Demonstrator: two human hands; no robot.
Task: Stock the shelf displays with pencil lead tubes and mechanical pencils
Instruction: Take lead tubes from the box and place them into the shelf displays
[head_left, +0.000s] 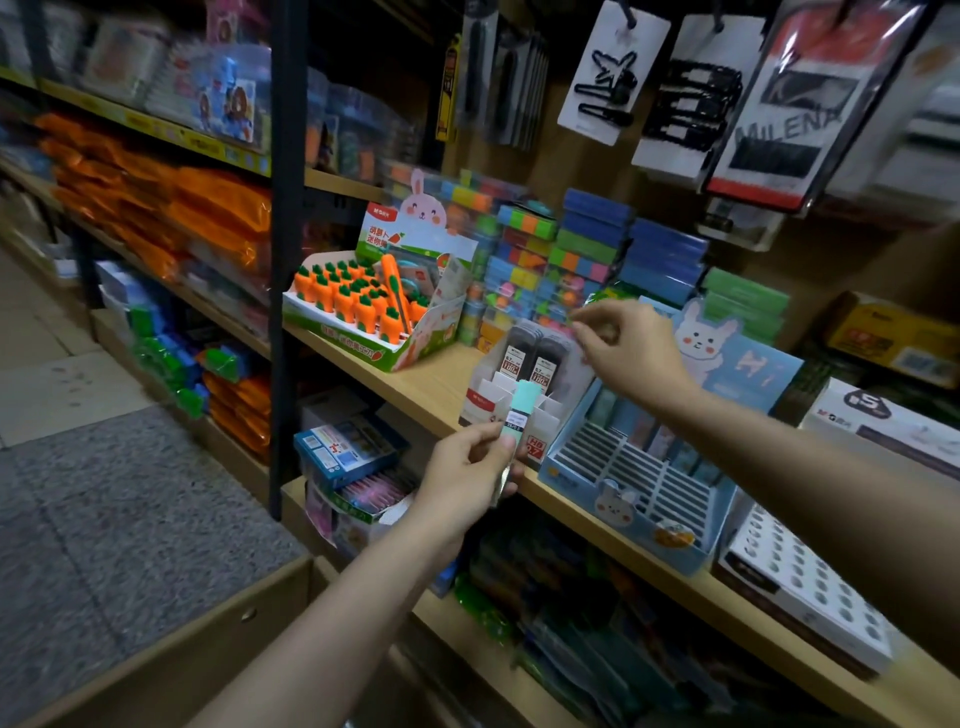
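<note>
The left hand (470, 465) pinched an upright mint-green plastic lead tube (518, 415), its white cardboard display box (488, 387) just beyond at twelve o'clock, nearer than the right hand (626, 345), fingers curled, contents unclear.

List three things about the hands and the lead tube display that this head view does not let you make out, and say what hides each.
- Right hand: blur hides whether its fingertips pinch anything.
- Mint lead tube: lower end hidden by the left hand; label too small to read.
- Lead tube display box: front slots covered by the mint tube.
</note>
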